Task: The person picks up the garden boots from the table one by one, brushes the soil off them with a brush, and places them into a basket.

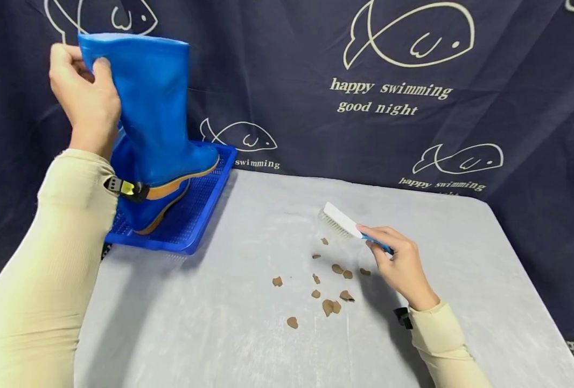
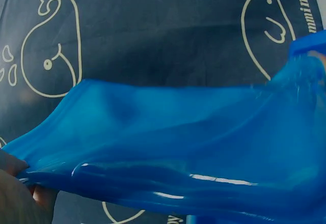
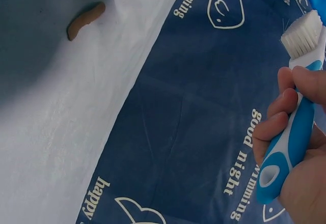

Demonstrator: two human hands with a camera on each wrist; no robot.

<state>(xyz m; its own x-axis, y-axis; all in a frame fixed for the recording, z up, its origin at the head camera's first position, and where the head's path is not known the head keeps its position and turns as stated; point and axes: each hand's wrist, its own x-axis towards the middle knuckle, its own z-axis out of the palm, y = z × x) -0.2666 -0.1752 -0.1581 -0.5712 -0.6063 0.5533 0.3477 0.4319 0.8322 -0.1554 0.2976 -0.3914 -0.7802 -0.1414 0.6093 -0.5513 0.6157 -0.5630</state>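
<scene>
My left hand pinches the top rim of a blue rubber boot, thumb outside and fingers at the opening. The boot hangs upright, toe to the right, with a tan-edged sole. Behind and below it, a second blue boot sits in a blue basket, partly hidden. The held boot's shaft stretches across the left wrist view. Over the table, my right hand grips the blue-and-white handle of a scrub brush. Its pale bristles point down in the head view, above several brown flakes.
A grey-white table spreads below both hands. The blue mesh basket stands at its back left. More brown bits, one a curved piece, lie around the table's middle. A dark blue cloth printed with white fish and words hangs behind.
</scene>
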